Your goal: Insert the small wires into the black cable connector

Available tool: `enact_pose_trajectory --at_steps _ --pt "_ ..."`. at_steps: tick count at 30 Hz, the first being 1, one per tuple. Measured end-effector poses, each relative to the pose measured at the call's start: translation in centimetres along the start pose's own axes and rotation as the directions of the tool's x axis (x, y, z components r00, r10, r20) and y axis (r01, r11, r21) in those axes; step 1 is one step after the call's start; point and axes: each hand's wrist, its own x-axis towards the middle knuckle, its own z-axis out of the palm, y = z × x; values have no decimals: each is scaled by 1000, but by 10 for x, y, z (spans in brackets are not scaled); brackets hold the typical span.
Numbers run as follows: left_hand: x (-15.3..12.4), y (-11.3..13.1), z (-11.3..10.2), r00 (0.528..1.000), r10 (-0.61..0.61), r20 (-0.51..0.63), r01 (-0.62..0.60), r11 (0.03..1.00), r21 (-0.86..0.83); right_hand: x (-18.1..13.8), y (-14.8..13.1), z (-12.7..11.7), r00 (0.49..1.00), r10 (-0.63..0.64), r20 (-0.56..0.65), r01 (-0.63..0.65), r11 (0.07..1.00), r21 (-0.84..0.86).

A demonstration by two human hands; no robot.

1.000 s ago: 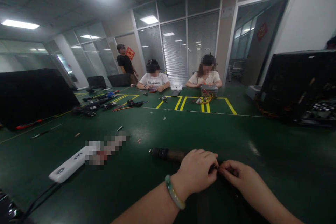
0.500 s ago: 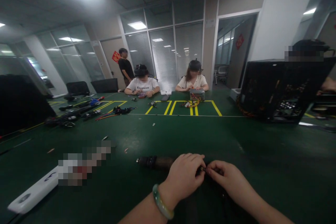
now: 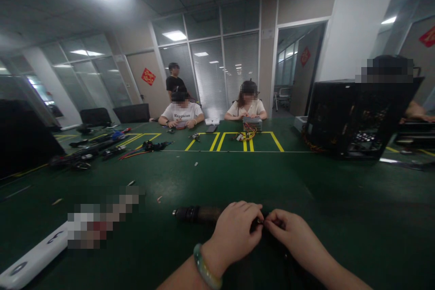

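My left hand [image 3: 235, 231], with a green bangle on its wrist, is closed over one end of a dark cylindrical tool [image 3: 195, 214] that lies on the green table [image 3: 217, 176]. My right hand [image 3: 288, 234] meets it fingertip to fingertip, pinching a small dark part at the tool's end. What the right fingers hold is too small to name. A dark strip runs from under both hands toward me.
A long white bar [image 3: 36, 256] lies at the near left. An open black computer case [image 3: 356, 120] stands at the right, with a person behind it. Two seated people and one standing person are at the far end, among yellow floor-tape boxes, cables [image 3: 249, 133] and tools [image 3: 102, 147].
The view has swung to the right and tilted a little, so the white bar slid toward the lower left. Both hands stay pinched together on the tool's end.
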Motion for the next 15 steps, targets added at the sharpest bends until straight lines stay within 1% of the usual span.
enact_pose_trajectory --at_steps 6,15 --pt "0 -2 3 1000 -13 -19 13 1000 -19 -1 -4 -3 1000 -12 19 12 999 30" --pt "-1 -1 3 999 -3 -37 1 998 -55 0 -2 -3 999 -14 32 14 1000 -4"
